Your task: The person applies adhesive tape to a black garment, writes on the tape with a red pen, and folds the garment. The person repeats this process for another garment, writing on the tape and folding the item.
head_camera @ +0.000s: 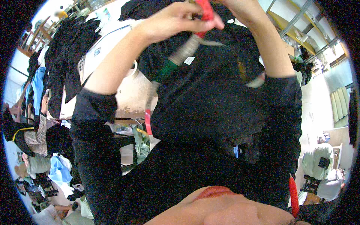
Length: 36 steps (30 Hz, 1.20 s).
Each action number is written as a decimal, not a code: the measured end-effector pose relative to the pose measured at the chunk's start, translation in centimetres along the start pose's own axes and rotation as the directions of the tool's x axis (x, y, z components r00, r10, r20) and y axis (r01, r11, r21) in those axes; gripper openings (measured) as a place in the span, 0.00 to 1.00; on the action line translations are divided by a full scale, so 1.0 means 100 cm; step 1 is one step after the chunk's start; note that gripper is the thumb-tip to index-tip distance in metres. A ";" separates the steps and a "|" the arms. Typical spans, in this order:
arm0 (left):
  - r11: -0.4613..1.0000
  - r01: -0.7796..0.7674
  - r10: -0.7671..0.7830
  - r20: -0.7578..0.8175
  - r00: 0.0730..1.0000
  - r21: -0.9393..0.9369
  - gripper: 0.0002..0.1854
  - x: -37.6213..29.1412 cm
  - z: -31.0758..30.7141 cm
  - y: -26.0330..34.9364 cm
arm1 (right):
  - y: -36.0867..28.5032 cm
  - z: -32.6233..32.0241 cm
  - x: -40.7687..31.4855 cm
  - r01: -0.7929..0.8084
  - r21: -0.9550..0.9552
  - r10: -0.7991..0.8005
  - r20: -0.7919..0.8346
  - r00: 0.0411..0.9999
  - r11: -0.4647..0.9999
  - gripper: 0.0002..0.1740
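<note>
Near the top edge, my left hand (194, 21) is closed around the red part of a flexible strip banded in red, grey and green, apparently a tailor's tape measure (184, 52). The strip is blurred and hangs down to the left, over black cloth (202, 76). A small white label (189, 60) shows on that cloth. My right hand (234, 4) is raised close to the left one and mostly cut off by the top edge. Its fingers are hidden, so I cannot tell what it holds. A blurred pale and red piece (256, 81) lies near my right forearm.
Black garments (67, 53) are heaped along the left, beside a worn cream work surface (135, 95) with a white ring (133, 69). Another person's hand (45, 102) is at the far left. Metal shelving (298, 19) stands at upper right; a cloth-covered chair (317, 163) is below it.
</note>
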State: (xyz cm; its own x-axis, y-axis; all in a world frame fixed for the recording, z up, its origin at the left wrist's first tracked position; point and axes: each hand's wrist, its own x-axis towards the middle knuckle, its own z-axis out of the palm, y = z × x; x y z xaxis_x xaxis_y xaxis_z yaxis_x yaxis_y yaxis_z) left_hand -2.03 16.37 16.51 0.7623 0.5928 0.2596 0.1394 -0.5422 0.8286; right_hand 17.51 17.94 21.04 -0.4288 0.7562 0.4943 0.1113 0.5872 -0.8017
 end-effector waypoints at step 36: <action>0.518 0.800 -0.842 0.017 0.539 0.305 0.29 -0.205 0.127 -0.005 | 0.080 0.044 -0.208 -0.170 -0.410 0.378 0.506 0.775 0.896 0.21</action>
State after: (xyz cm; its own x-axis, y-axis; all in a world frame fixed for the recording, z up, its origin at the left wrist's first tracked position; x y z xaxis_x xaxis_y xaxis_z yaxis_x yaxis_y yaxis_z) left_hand -9.66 -3.07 4.50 0.3039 0.7662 -0.5662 0.8743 0.0119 0.4852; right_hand 23.39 5.67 2.89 -0.7436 0.6625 -0.0899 0.5402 0.5162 -0.6646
